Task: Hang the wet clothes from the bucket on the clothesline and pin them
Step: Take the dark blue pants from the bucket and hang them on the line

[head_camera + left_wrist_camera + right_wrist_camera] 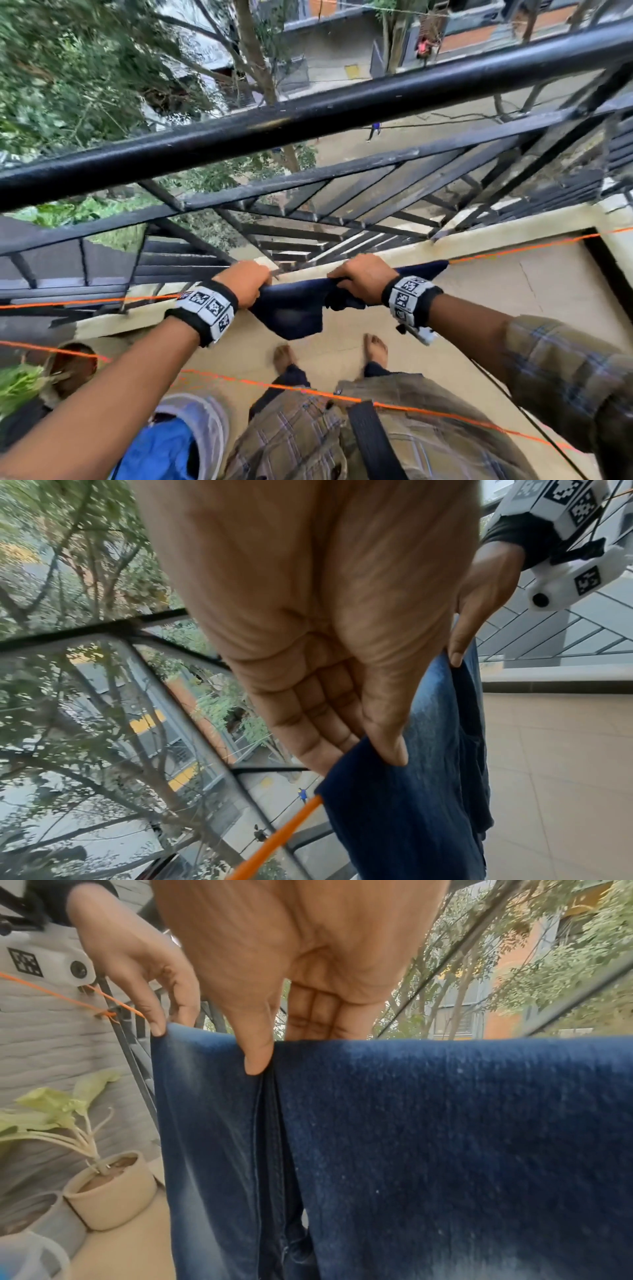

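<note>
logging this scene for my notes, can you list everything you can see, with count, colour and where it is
jeans: one, dark blue denim, draped over the far clothesline between both hands
clotheslines: two, orange, one under the jeans, one nearer the body
bucket: one, translucent white, on the floor lower left, blue cloth inside
railing: one, black metal, along the balcony edge
potted plant: one, beige pot, pale green leaves, by the wall
trees: green, beyond the railing
left hand: pinches the jeans' left edge at the line
right hand: grips the jeans' top fold
bare feet: two, on the tan floor
</note>
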